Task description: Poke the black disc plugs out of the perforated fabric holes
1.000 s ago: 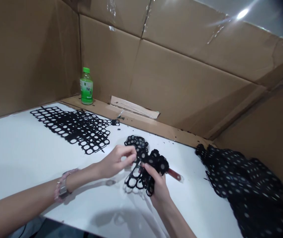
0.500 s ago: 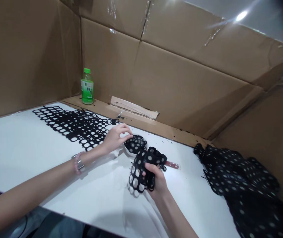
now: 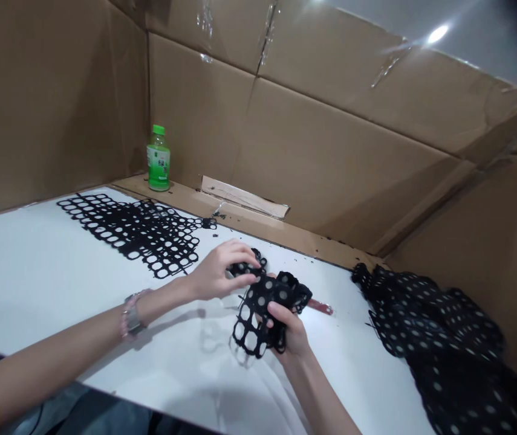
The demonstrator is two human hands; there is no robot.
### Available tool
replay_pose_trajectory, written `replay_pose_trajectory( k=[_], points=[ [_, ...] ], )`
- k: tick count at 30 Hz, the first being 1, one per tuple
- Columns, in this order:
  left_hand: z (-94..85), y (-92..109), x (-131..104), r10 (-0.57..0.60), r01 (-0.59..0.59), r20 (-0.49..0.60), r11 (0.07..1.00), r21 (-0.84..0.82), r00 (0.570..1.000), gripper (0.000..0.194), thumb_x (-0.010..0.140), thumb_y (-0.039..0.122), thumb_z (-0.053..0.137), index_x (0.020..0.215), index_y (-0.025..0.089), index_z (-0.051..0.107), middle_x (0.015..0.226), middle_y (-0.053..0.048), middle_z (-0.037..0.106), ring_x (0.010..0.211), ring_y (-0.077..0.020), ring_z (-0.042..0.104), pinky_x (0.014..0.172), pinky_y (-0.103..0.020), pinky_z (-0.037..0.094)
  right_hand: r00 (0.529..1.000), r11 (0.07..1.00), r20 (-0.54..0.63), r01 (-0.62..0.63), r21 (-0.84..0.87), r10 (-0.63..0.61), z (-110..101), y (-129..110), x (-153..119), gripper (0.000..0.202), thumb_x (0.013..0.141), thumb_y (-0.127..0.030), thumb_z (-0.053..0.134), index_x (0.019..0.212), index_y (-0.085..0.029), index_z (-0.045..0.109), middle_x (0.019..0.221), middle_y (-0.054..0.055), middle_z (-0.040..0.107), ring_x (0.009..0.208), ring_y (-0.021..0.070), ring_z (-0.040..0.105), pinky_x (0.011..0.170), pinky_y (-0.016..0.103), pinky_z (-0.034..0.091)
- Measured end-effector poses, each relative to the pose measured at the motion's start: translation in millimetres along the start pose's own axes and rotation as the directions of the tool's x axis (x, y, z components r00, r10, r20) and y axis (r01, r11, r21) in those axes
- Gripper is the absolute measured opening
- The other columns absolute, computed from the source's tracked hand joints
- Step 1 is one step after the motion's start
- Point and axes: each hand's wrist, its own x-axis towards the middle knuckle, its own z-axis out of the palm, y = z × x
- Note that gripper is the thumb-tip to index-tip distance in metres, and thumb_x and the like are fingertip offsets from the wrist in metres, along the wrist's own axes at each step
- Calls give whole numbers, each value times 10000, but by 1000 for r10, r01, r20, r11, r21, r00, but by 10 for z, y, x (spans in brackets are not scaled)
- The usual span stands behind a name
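right hand (image 3: 292,332) was closed round a black, round-holed, flexible sheet piece (image 3: 267,292), held over the white, flat tabletop (image 3: 35,266). left hand (image 3: 222,270) was half open, thumb and fingers apart beside the piece's upper left part; contact could not be told. a black open-mesh sheet (image 3: 135,229) lay flat at left, a crumpled black dotted heap (image 3: 435,311) at right. brown cardboard walls (image 3: 331,157) stood behind and at both sides; a green-capped clear bottle (image 3: 158,163) stood upright near the back left corner.

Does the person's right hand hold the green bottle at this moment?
No, the right hand grips a black perforated piece, while the green bottle stands upright near the cardboard wall.
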Motion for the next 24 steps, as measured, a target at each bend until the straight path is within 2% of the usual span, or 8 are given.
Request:
replay_pose_trajectory(
  k=[3,6,11,15,18,24],
  points=[
    [44,110,-26,-44,50,58,993,-109,997,198,764,347,657,857,174,635,951,-80,632,929,-223,537,858,-355,419,999,999,27,44,-19,-43,4,-17,-21,401,518,-232,776,891,-212,631,612,-47,587,380,48,389,361,167,318],
    [81,120,-50,-104,113,58,974,-194,993,194,757,332,666,847,172,605,980,-80,606,978,-227,525,891,-363,412,996,994,46,84,-66,-81,11,-30,-48,408,552,-234,775,932,-215,627,604,-47,579,393,62,408,390,185,339],
    [89,147,-96,-109,103,-35,984,-147,993,228,754,323,686,922,186,616,1075,-86,569,1064,-239,480,959,-386,367,993,987,94,77,-144,-64,-26,-37,-44,461,564,-293,787,988,-228,617,567,-54,556,403,74,400,418,197,318],
    [72,200,-113,-76,74,-7,987,-140,997,223,781,304,660,972,198,617,1083,-86,560,1062,-237,474,954,-386,375,992,980,107,80,-180,-61,-52,-45,-32,491,553,-327,792,1002,-241,611,537,-60,535,391,88,373,415,217,299],
    [69,219,-117,-76,76,8,983,-166,997,257,781,304,656,1009,193,611,1096,-91,549,1076,-243,467,956,-392,375,991,980,119,85,-180,-64,-41,-56,-44,486,544,-330,791,986,-249,605,558,-58,540,386,82,360,412,216,286],
    [60,250,-105,-82,85,22,972,-218,996,232,784,298,650,986,197,595,1088,-87,553,1073,-243,472,961,-405,375,988,981,135,96,-169,-74,-22,-64,-51,352,546,-308,784,828,-244,583,580,-59,540,374,71,357,396,208,278]
  ],
)
